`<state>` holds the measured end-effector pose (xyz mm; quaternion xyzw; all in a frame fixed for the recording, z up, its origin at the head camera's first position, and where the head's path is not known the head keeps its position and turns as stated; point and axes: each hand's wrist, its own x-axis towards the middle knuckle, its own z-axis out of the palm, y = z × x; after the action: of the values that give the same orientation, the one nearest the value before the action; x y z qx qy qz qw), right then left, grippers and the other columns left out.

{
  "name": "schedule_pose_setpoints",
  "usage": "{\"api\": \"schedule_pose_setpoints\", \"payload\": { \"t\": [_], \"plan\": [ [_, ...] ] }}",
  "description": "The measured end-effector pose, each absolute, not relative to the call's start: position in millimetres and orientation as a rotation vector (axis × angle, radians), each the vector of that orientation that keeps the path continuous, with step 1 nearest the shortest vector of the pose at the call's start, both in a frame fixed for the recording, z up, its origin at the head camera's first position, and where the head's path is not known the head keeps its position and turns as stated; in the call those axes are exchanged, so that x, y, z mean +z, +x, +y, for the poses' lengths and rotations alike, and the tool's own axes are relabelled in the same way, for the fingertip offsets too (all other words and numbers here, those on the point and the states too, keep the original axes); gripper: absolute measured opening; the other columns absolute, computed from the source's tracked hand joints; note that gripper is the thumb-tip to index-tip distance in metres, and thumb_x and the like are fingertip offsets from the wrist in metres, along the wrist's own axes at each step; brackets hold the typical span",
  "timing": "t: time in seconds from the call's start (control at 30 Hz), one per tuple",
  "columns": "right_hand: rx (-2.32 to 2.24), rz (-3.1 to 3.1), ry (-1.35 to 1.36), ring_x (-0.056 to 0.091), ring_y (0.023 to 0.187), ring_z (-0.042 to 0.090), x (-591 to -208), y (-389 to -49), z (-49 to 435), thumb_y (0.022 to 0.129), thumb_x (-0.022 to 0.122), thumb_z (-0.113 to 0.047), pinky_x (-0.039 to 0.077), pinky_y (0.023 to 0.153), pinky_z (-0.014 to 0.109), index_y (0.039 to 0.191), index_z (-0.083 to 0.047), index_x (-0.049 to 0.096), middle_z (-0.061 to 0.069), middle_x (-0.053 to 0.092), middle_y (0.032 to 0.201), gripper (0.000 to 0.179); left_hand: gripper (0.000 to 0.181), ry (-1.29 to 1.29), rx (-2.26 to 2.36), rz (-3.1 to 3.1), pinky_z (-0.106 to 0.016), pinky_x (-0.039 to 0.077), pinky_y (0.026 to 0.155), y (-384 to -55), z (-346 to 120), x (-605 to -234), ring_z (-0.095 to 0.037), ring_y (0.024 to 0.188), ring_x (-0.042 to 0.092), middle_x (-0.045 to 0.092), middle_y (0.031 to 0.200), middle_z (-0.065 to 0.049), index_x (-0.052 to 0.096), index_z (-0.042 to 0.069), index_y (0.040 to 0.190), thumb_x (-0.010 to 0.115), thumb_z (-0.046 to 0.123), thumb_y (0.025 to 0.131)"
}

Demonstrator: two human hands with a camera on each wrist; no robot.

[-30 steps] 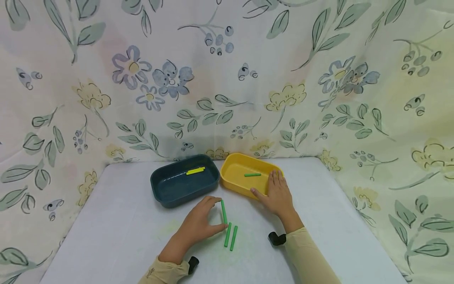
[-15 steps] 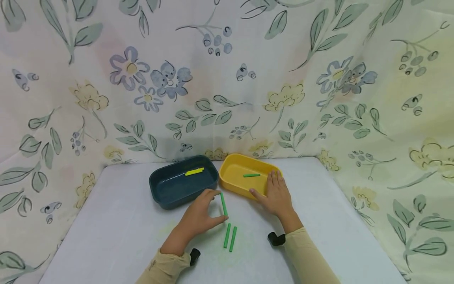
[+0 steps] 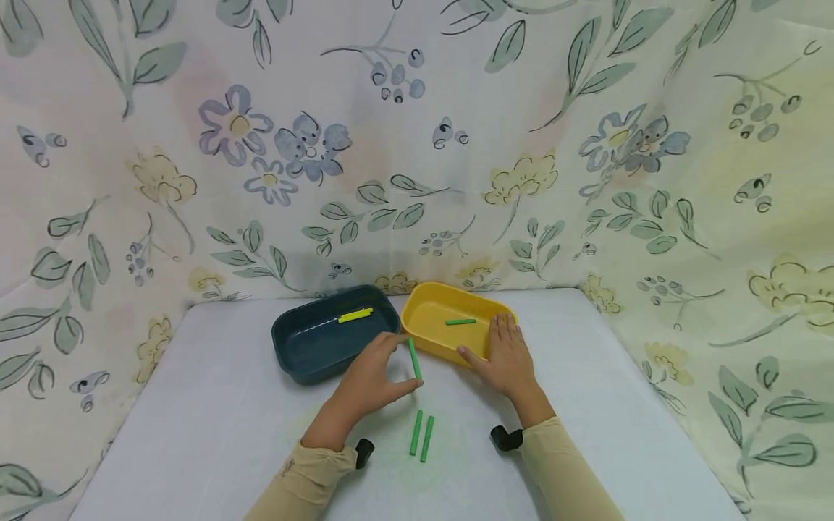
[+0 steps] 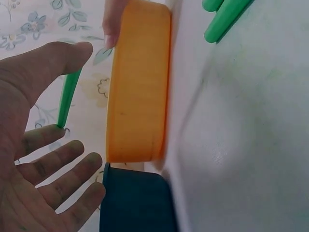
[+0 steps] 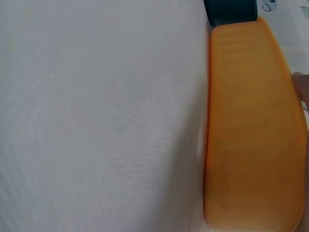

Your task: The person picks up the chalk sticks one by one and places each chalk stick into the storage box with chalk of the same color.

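My left hand [image 3: 368, 380] pinches a green stick [image 3: 415, 359] by its two ends, between thumb and index finger. It is raised in front of the trays; the left wrist view shows the same stick [image 4: 69, 99] and the other fingers spread. My right hand [image 3: 510, 358] rests on the right front corner of the yellow tray [image 3: 433, 346], fingers straight, thumb at the front rim. Inside that tray lies one green stick [image 3: 460, 322]. Two more green sticks, a left one [image 3: 415, 433] and a right one [image 3: 426, 439], lie side by side on the table.
A dark teal tray [image 3: 313, 365] stands left of the yellow one, their near corners touching or almost so. It holds yellow sticks [image 3: 355, 315]. A white cloth covers the table [image 3: 195, 420]. Behind rises a floral curtain [image 3: 391, 145].
My left hand has lifted the green stick from beside the two table sticks and carried it forward, toward the yellow tray. The right hand keeps its place on the tray.
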<state>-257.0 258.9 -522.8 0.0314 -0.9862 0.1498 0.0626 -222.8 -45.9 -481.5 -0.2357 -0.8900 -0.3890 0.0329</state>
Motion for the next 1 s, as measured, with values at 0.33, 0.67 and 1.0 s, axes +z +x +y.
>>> {"api": "schedule_pose_setpoints", "payload": {
  "t": [0.33, 0.67, 1.0],
  "plan": [
    [0.466, -2.969, 0.098, 0.006, 0.166, 0.042, -521.5, -254.9, 257.4, 0.094, 0.043, -0.086, 0.011, 0.134, 0.058, 0.165, 0.010, 0.018, 0.027, 0.015, 0.175, 0.122, 0.080, -0.732, -1.110, -2.745, -0.048, 0.050, 0.115, -233.5, -41.0, -481.8, -0.024, 0.131, 0.060, 0.061, 0.145, -0.004, 0.057, 0.013, 0.151, 0.090, 0.046, 0.085],
    [0.472, -2.980, 0.098, 0.007, 0.165, 0.043, -521.0, -253.7, 256.5, 0.095, 0.045, -0.084, 0.011, 0.134, 0.058, 0.165, 0.011, 0.016, 0.028, 0.014, 0.175, 0.121, 0.081, -0.734, -1.034, -2.755, -0.050, 0.051, 0.113, -247.6, -31.1, -475.9, -0.027, 0.129, 0.059, 0.062, 0.143, -0.011, 0.058, 0.010, 0.150, 0.088, 0.048, 0.086],
    [0.472, -2.970, 0.117, 0.004, 0.166, 0.042, -519.8, -254.8, 256.8, 0.096, 0.046, -0.083, 0.011, 0.134, 0.059, 0.164, 0.011, 0.017, 0.028, 0.014, 0.175, 0.120, 0.078, -0.726, -1.052, -2.756, -0.052, 0.051, 0.113, -258.5, -15.9, -466.9, -0.030, 0.131, 0.060, 0.062, 0.144, -0.013, 0.058, 0.009, 0.150, 0.088, 0.043, 0.086]
  ]
}}
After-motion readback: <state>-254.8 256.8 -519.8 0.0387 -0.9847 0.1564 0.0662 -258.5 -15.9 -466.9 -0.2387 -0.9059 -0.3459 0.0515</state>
